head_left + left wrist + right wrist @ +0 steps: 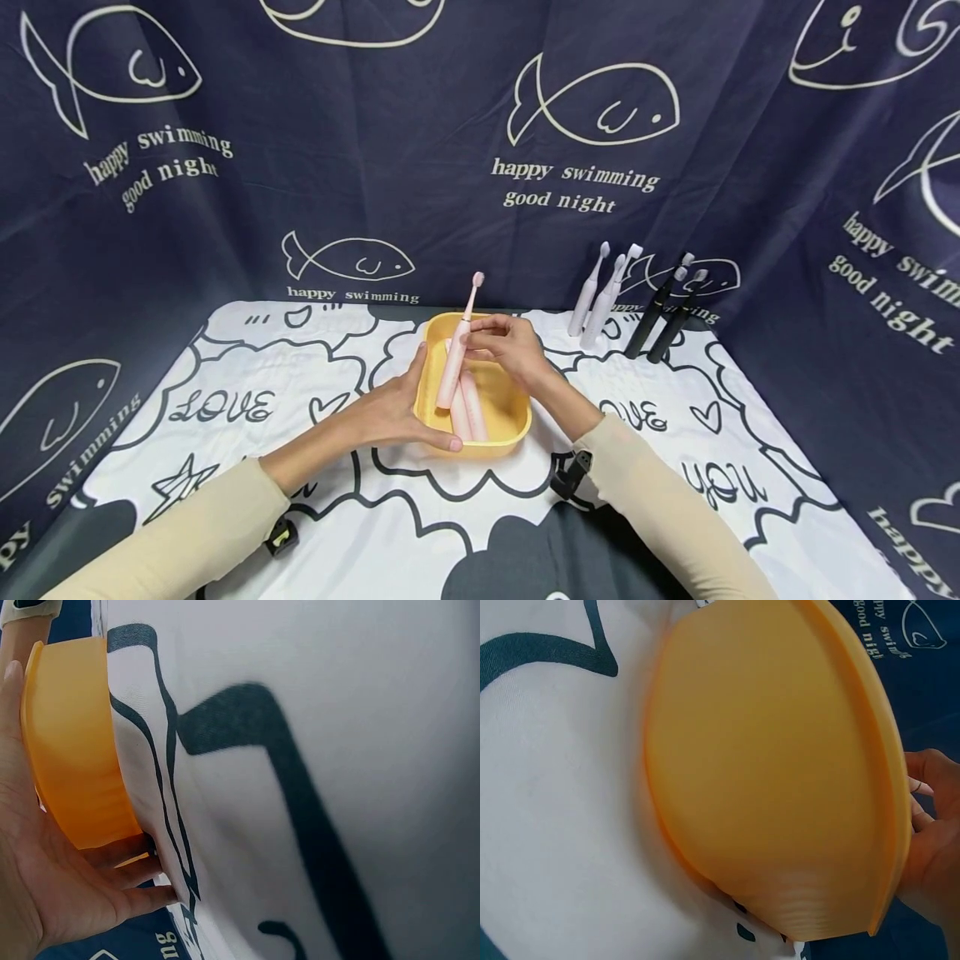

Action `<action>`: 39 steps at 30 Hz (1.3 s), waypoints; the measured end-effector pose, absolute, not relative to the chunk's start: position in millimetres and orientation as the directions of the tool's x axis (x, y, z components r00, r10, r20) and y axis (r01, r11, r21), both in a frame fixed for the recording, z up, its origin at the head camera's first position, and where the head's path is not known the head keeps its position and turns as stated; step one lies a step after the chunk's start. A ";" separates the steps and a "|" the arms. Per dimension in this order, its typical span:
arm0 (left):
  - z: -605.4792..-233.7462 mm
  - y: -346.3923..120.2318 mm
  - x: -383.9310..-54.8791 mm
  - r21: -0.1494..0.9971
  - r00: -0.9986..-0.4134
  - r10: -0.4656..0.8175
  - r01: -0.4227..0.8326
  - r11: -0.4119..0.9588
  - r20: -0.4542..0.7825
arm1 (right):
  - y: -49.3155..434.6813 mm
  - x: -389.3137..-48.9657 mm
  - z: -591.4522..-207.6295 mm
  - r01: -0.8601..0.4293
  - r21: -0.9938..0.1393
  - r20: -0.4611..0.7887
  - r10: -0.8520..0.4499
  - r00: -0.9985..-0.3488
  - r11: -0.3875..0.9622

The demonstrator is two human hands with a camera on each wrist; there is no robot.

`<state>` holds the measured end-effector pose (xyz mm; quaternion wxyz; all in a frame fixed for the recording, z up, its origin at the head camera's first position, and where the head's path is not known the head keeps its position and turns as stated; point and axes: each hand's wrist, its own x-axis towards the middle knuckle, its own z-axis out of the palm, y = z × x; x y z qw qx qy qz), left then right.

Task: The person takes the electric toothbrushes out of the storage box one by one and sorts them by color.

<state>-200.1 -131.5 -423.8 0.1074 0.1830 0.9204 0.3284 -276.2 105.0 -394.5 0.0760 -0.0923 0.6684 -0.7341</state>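
A yellow plastic basin stands on the patterned cloth in the middle of the head view. My left hand holds its left side, thumb at the near rim and fingers along the far-left wall; the left wrist view shows this hand spread round the wall. A pink electric toothbrush leans upright over the basin, brush head up, and my right hand pinches it near the upper handle. More pink toothbrushes lie inside. The basin wall hides most of the right hand's work in the right wrist view.
Several white electric toothbrushes stand upright at the back right, with several black ones just right of them. A dark blue fish-print curtain rises behind the table. Its white cloth carries black lettering and outlines.
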 end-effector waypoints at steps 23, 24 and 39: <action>-423.1 -129.8 -201.5 0.650 -0.913 0.398 0.250 0.718 -0.088 | 147.2 -268.1 -380.4 -0.021 -0.988 0.054 -0.211 -0.976 -0.154; -422.8 -129.4 -201.6 0.650 -0.913 0.400 0.252 0.717 -0.087 | 149.3 -267.9 -380.1 -0.022 -0.988 0.054 -0.209 -0.977 -0.152; -423.8 -130.0 -200.9 0.642 -0.918 0.387 0.246 0.727 -0.087 | 170.6 -265.0 -370.0 -0.008 -0.989 0.036 -0.187 -0.982 -0.147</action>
